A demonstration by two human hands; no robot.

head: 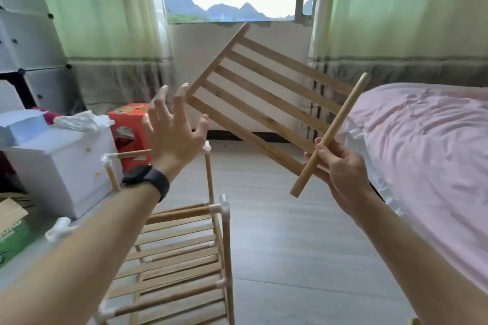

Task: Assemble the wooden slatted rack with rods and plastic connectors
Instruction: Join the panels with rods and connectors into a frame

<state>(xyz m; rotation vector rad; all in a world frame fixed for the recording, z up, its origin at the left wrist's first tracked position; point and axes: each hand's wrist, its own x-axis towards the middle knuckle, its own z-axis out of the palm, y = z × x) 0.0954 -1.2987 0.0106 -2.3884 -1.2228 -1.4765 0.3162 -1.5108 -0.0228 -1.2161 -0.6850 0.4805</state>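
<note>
Above the floor (290, 232), beside the edge of the bed (422, 140), the right hand (340, 169) grips a smooth round wooden rod (340, 119) and a tilted flat slatted panel (253, 92). The left hand (171, 134), fingers spread, holds nothing, just beside the panel's corner. Below stands the rack (179, 253) with white plastic connectors (220, 208).

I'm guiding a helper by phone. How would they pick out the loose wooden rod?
Start at the pink bed on the right. Just left of it, the right hand grips a slatted panel and one rod. Unlike the rods in the rack, both its ends are bare.
</note>
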